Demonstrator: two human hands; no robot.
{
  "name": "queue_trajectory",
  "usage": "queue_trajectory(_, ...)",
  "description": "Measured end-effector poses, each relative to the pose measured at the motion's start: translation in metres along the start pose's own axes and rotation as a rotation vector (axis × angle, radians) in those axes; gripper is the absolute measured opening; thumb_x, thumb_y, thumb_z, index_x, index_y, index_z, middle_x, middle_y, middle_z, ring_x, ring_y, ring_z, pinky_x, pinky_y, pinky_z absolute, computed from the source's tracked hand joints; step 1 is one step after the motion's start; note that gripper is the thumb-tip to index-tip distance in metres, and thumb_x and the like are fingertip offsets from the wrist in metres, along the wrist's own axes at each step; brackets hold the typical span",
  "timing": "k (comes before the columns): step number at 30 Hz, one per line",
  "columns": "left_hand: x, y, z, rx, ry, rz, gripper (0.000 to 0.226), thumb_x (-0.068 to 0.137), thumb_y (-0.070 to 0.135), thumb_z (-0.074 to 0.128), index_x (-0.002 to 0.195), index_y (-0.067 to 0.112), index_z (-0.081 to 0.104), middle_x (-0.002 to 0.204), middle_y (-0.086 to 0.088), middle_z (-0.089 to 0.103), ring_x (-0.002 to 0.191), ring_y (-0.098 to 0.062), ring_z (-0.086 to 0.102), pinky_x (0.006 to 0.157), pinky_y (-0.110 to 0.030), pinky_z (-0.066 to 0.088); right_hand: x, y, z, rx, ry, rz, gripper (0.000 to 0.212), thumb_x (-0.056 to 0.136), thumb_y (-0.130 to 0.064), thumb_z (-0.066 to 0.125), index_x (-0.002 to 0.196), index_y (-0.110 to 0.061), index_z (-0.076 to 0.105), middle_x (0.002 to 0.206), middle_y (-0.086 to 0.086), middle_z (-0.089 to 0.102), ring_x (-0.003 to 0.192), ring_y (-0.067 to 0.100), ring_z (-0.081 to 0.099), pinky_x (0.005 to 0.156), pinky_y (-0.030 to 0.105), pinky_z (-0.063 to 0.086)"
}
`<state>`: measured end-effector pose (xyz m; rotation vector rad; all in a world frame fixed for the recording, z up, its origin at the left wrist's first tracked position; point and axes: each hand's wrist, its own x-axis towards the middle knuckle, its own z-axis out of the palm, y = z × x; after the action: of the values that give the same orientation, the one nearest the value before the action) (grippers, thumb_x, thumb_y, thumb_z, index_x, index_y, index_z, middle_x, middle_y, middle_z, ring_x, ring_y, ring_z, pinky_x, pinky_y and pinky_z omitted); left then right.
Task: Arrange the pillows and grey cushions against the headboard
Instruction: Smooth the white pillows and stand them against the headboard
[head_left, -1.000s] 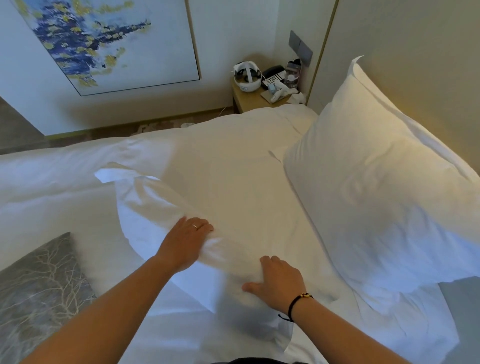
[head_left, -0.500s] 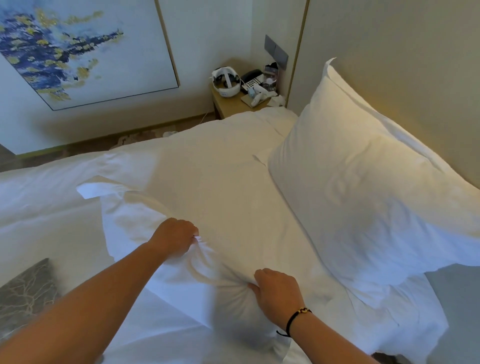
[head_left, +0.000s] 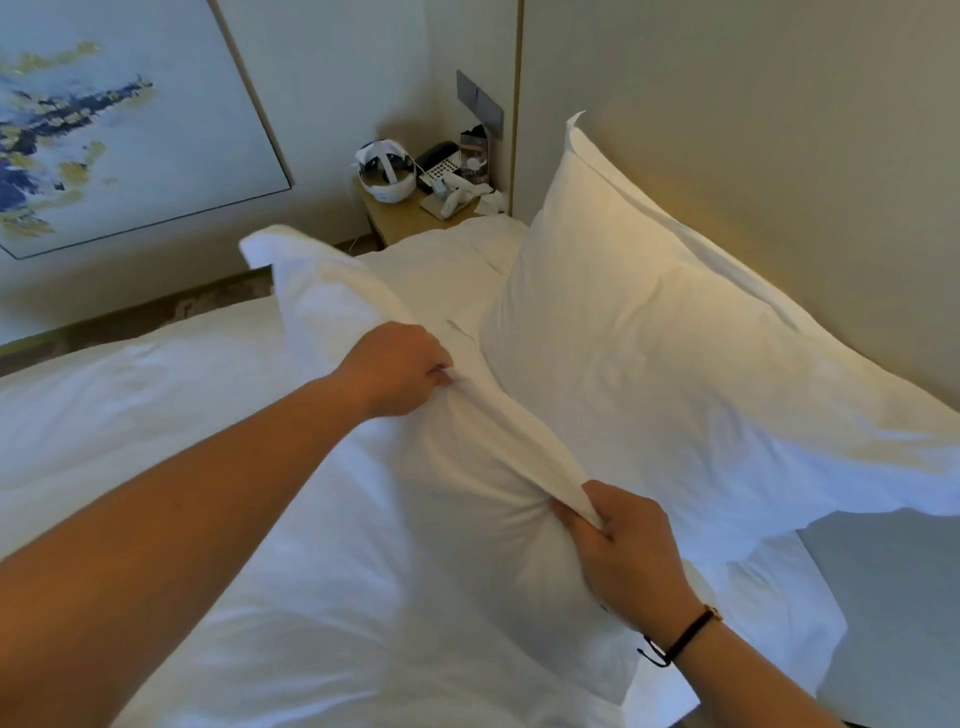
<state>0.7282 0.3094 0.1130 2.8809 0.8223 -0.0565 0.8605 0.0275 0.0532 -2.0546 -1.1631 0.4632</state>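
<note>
A white pillow (head_left: 395, 519) is lifted off the bed, tilted up on its long edge. My left hand (head_left: 400, 371) grips that upper edge near the middle. Lower down the same edge, my right hand (head_left: 618, 535) pinches the fabric; a black bracelet circles its wrist. A second white pillow (head_left: 691, 364) leans against the beige headboard (head_left: 753, 130) at the right. No grey cushion shows in the view.
The white bedcover (head_left: 104, 415) spreads left and behind. A wooden nightstand (head_left: 405, 218) in the far corner carries a white headset, a phone and small items. A framed painting (head_left: 104, 119) leans on the left wall. Grey floor (head_left: 893, 597) lies at the lower right.
Both hands closed on the pillow's edge and raised it from lying flat on the bed. The view turned right, and the grey cushion left the frame.
</note>
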Motion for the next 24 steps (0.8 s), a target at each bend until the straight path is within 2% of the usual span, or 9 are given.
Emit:
queue_trajectory(3,0.042,0.036,0.017,0.008,0.031,-0.024,0.027,0.099,0.03,0.048,0.108,0.025,0.073,0.111,-0.002,0.069,0.099,-0.025,0.061,0.091,-0.041,0.048,0.012,0.036,0.004,0.008,0.074,0.105,0.047,0.088,-0.048,0.053,0.06,-0.018,0.031,0.048,-0.003,0.035,0.046,0.009,0.034,0.047,0.03,0.027)
queue_trajectory(5,0.061,0.063,0.044,-0.059,0.032,-0.073,0.026,0.096,0.034,0.053,0.119,0.03,0.065,0.127,-0.002,0.062,0.112,-0.025,0.056,0.096,-0.038,0.045,0.024,0.072,0.002,-0.109,0.111,0.226,0.049,0.093,-0.051,0.049,0.06,-0.019,0.032,0.049,-0.006,0.04,0.047,0.013,0.04,0.046,0.031,0.031)
queue_trajectory(8,0.062,0.106,0.104,-0.259,-0.215,-0.144,0.065,0.092,0.045,0.06,0.149,0.035,0.031,0.162,0.005,0.021,0.143,-0.023,0.03,0.112,-0.044,0.034,0.039,0.126,-0.009,-0.289,0.049,0.514,0.05,0.092,-0.063,0.041,0.068,-0.019,0.04,0.062,-0.003,0.053,0.057,0.017,0.05,0.055,0.032,0.045)
queue_trajectory(10,0.049,0.127,0.144,-0.348,-0.357,-0.194,0.082,0.091,0.048,0.06,0.155,0.036,0.009,0.165,0.007,-0.004,0.15,-0.022,0.012,0.115,-0.048,0.029,0.042,0.146,-0.014,-0.352,-0.036,0.511,0.049,0.087,-0.069,0.036,0.071,-0.023,0.041,0.066,-0.006,0.055,0.06,0.015,0.052,0.055,0.03,0.043)
queue_trajectory(13,0.026,0.141,0.187,-0.391,-0.348,-0.258,0.087,0.093,0.054,0.053,0.152,0.044,-0.011,0.16,0.013,-0.025,0.15,-0.021,-0.012,0.113,-0.053,0.028,0.041,0.153,-0.012,-0.402,-0.079,0.447,0.05,0.082,-0.075,0.03,0.071,-0.028,0.039,0.065,-0.01,0.052,0.059,0.011,0.051,0.051,0.028,0.034)
queue_trajectory(16,0.016,0.135,0.197,-0.453,-0.287,-0.26,0.083,0.092,0.057,0.05,0.148,0.052,-0.012,0.16,0.018,-0.023,0.15,-0.018,-0.011,0.113,-0.052,0.027,0.034,0.15,-0.006,-0.418,-0.062,0.459,0.049,0.084,-0.075,0.029,0.078,-0.027,0.039,0.07,-0.01,0.053,0.059,0.012,0.05,0.05,0.029,0.035)
queue_trajectory(18,0.013,0.124,0.197,-0.47,-0.263,-0.244,0.082,0.091,0.055,0.053,0.15,0.051,-0.005,0.162,0.017,-0.016,0.15,-0.017,-0.002,0.115,-0.049,0.028,0.032,0.142,0.0,-0.419,-0.005,0.371,0.042,0.088,-0.067,0.037,0.094,-0.027,0.045,0.085,-0.005,0.056,0.068,0.019,0.054,0.053,0.031,0.039)
queue_trajectory(21,0.002,0.109,0.198,-0.538,-0.241,-0.285,0.078,0.091,0.048,0.058,0.152,0.047,0.009,0.164,0.014,-0.002,0.147,-0.018,0.018,0.115,-0.043,0.031,0.035,0.12,0.012,-0.34,0.138,0.157,0.044,0.088,-0.045,0.06,0.122,-0.02,0.048,0.112,0.002,0.056,0.097,0.026,0.058,0.074,0.037,0.05)
queue_trajectory(24,-0.029,0.094,0.209,-0.657,-0.207,-0.412,0.06,0.094,0.042,0.058,0.148,0.037,0.033,0.158,0.01,0.029,0.137,-0.013,0.039,0.11,-0.033,0.037,0.04,0.093,0.027,-0.406,0.137,-0.039,0.048,0.086,-0.04,0.063,0.128,-0.02,0.049,0.133,0.006,0.049,0.12,0.028,0.048,0.097,0.044,0.043)
